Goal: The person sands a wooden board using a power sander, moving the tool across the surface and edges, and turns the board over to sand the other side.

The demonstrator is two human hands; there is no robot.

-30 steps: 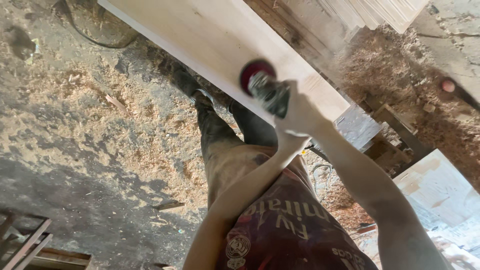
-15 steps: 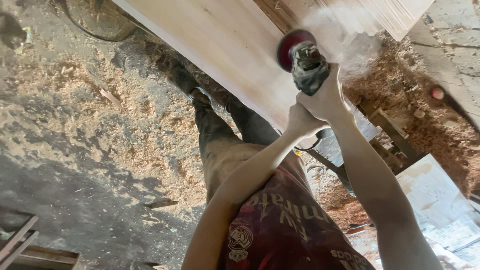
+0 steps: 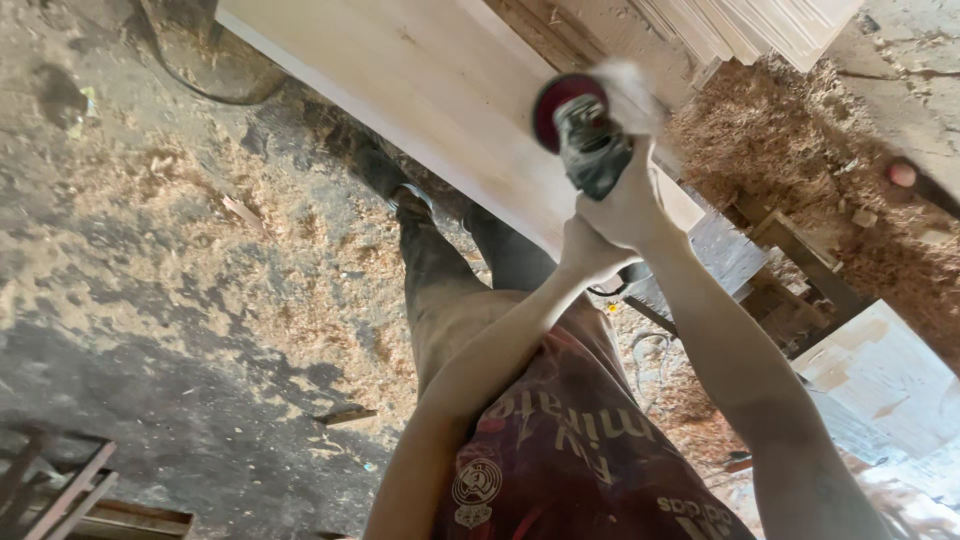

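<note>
A dark green angle grinder point(image 3: 592, 148) with a red sanding disc point(image 3: 560, 105) rests on a long pale wooden board point(image 3: 430, 90). My right hand point(image 3: 632, 205) grips the grinder's body from behind. My left hand point(image 3: 590, 252) sits just below it, wrapped around the tool's rear end by the right wrist. A puff of fine dust rises beside the disc. My dark trousers and red shirt fill the lower middle.
Sawdust point(image 3: 240, 260) covers the dark floor on the left. A heap of shavings point(image 3: 800, 170) lies at the right behind the board. Stacked planks point(image 3: 760, 25) sit at the top right, a wooden frame point(image 3: 790, 270) and a white sheet point(image 3: 880, 380) at the right. Wooden slats point(image 3: 70, 500) occupy the bottom left.
The grinder and both hands have travelled along the board toward its far side, and a cloud of dust has appeared at the disc. The view has shifted slightly.
</note>
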